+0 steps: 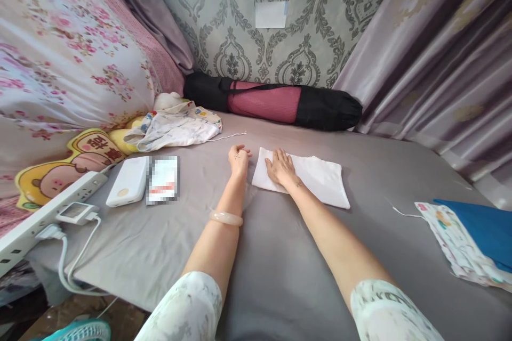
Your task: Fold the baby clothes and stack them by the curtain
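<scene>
A white folded cloth (320,176) lies on the grey sheet in front of me, its long side running left to right. My right hand (282,166) rests palm down on the left part of this cloth, fingers stretched out and covering some of it. Just left of the cloth's left edge is my left hand (239,160), turned on its side with loosely bent fingers pointing right. Nothing shows in the left hand, though its palm is partly hidden. A pale bangle (226,218) circles the left forearm.
Left: a white power bank (128,181), a blurred-out item (162,180), a power strip (52,218) with plugged cables and a yellow cartoon cushion (56,176). Behind: crumpled patterned cloth (180,127) and a black-and-pink bag (264,101). Right: folded patterned cloth (450,242) and blue cloth (480,232).
</scene>
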`<state>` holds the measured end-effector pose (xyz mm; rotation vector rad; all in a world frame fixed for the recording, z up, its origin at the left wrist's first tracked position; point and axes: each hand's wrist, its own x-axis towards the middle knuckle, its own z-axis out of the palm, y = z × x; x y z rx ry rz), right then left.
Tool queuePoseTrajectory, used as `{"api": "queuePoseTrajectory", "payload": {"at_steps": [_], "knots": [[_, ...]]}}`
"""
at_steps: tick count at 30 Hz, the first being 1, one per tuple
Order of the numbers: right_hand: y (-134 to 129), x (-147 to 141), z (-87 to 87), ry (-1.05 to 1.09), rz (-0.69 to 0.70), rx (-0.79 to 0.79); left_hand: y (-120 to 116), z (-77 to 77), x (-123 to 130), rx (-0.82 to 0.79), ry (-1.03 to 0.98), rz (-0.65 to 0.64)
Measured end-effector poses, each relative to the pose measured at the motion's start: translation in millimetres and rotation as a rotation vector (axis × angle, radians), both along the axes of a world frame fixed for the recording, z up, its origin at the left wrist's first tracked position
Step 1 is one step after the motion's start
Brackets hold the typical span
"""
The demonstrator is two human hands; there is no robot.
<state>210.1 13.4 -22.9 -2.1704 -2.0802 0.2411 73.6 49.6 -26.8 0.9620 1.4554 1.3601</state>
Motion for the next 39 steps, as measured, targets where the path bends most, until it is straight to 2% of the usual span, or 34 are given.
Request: {"api": "queuePoseTrajectory", "payload": {"at_steps": [5,10,16,21,27,33,39], "knots": [[0,-20,4.4,0.001,0.082,0.03,0,1.5,-1,-0.01,-0.021,0.005],[3,-36,1.7,0.027,0.132,0.025,1,1.0,-1,-0.015,-0.023,-0.007],[4,-37,-5.1,0.04,0.117,0.009,-1,4.0,0,-0.023,-0.061,0.005],[5,-36,-3.5,0.061,0.115,0.013,0,5.9,-1,-0.025,-0.077,0.032],[-7,-38,1.4,0.067,0.133,0.067,4,5.2,-6,-0.003,-0.097,0.056],[-23,-52,-6.3,0.039,0.187,0.098,3,5.8,-7,0.001,-0.09,0.059],[-26,-57,-10.8,0.076,0.184,0.104,7,0.1,-7,0.019,-0.04,0.039]]}}
